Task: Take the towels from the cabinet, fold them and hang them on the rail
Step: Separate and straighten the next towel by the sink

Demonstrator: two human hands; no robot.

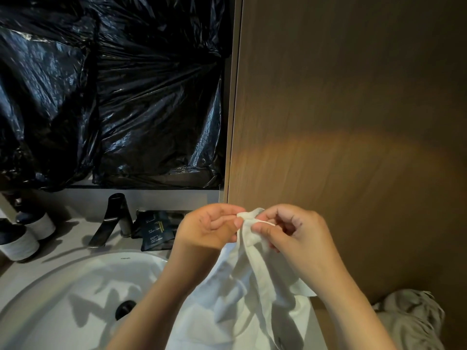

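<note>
A: Why is the white cotton towel (pixel 250 286) held up like that, over the right edge of the bench (pixel 75 245)?

B: My guess is the person is hunting for corners. The left hand (pixel 209 228) and right hand (pixel 290 231) meet at the top of the cloth, just in front of the brown wooden cabinet panel (pixel 353 122), and the rest hangs down loose between the forearms. Letting it hang lets the weight pull the creases out before a fold.

A: How tight is each grip?

B: Both are closed to a pinch. The left thumb and forefinger nip the bunched top edge from one side; the right fingertips (pixel 260 227) nip it from the other, nearly touching. Neither hand holds anything else.

A: And the surroundings?

B: The round white ceramic basin (pixel 75 286) sits sunk in the bench below the left forearm, with the dark metal tap (pixel 113 221) behind it near the back edge. A second, greyish crumpled towel (pixel 409 317) lies at lower right, well apart from the hands. No rail is in view, so hanging looks a way off.
</note>
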